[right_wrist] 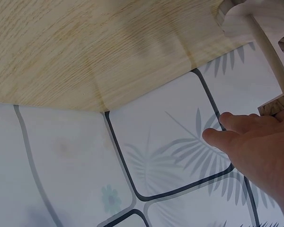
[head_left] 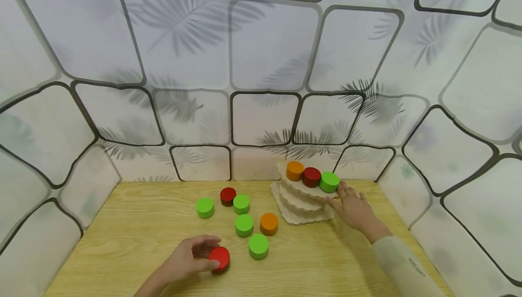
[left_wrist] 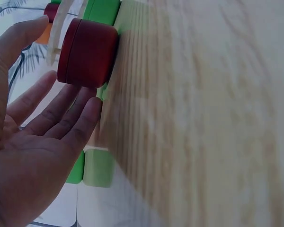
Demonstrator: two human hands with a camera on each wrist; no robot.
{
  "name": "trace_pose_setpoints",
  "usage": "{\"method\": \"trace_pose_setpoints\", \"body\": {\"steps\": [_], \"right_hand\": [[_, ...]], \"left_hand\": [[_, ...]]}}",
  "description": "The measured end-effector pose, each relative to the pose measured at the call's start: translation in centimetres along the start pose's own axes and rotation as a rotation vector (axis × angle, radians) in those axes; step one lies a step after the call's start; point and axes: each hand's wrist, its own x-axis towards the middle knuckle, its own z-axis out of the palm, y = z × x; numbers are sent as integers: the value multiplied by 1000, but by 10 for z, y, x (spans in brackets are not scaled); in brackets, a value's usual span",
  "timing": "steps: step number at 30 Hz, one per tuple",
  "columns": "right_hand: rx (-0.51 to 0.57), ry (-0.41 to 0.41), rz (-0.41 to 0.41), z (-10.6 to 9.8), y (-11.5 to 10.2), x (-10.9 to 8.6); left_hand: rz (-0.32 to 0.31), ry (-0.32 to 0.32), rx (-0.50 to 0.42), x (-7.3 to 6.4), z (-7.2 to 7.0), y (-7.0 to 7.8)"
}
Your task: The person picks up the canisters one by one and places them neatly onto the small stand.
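By the front of the table, my left hand [head_left: 188,257] curves loosely around a red disc [head_left: 219,259], its thumb over the near edge in the head view. In the left wrist view a gap shows between the thumb and the red disc [left_wrist: 87,53], while the fingertips lie close beneath it. At the back right, a pale tiered wooden stand [head_left: 303,201] with scalloped edges carries an orange disc [head_left: 295,170], a dark red disc [head_left: 311,177] and a green disc [head_left: 329,182] on its top tier. My right hand [head_left: 354,207] holds that tier's right end.
Several green discs [head_left: 244,225], another dark red disc [head_left: 228,196] and another orange disc [head_left: 268,224] lie on the wooden table [head_left: 134,224] between the left hand and the stand. Patterned white walls [head_left: 265,120] stand at the back and sides.
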Motion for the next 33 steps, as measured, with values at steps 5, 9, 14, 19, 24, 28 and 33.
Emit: {"method": "trace_pose_setpoints", "body": {"steps": [5,9,14,19,24,28,33], "right_hand": [[9,3,3,3,2,0],[6,5,3,2,1,0],[2,5,4,1,-1,-1],[-10,3,0,1,-1,-1],[-5,-2,2,0,-2,-1],[-4,-2,4,-1,-1,-1],[-12,2,-7,0,-1,-1]], "left_hand": [[62,-13,-14,-2,2,-4],[82,-16,-9,-3,3,-8],[78,-8,0,-3,4,-10],[103,-8,-4,-4,4,-11],[94,-5,13,-4,5,-12],[74,-14,29,-3,5,-13],[37,-34,23,-2,3,-12]]}}
